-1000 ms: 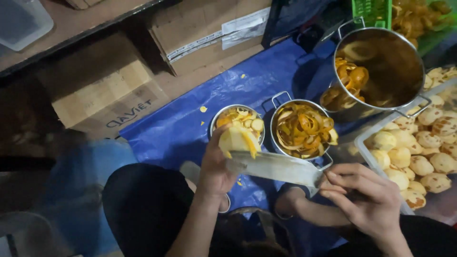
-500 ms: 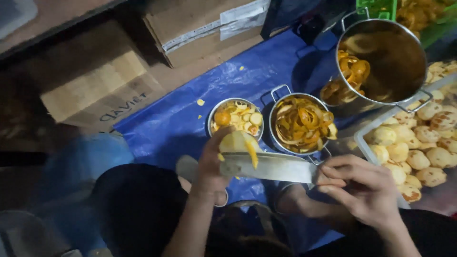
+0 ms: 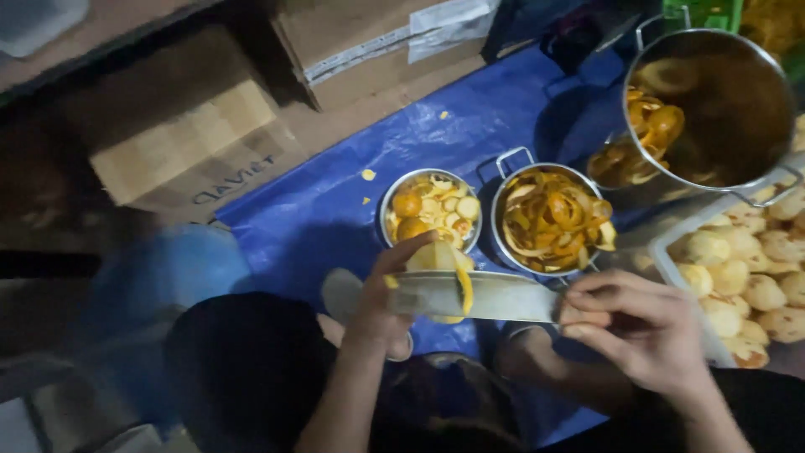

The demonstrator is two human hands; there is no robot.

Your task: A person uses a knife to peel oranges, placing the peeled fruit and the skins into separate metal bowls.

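Observation:
My left hand point(image 3: 381, 298) grips a pale, partly peeled fruit point(image 3: 434, 258), with a strip of orange peel point(image 3: 464, 289) hanging from it. My right hand point(image 3: 629, 323) holds the handle of a broad knife point(image 3: 478, 295) whose blade lies across the fruit. Both hands are over my lap, just in front of a small metal bowl point(image 3: 429, 208) of cut ends and small fruits.
A handled pot point(image 3: 549, 220) full of orange peel stands beside the bowl on a blue tarp point(image 3: 319, 210). A large pot point(image 3: 713, 109) is at the upper right. A tray point(image 3: 755, 268) of peeled fruits lies at the right. Cardboard boxes point(image 3: 184, 155) stand at the back.
The knife has come across onto the fruit, and the fruit has dropped a little toward my lap. A peel strip now hangs from it.

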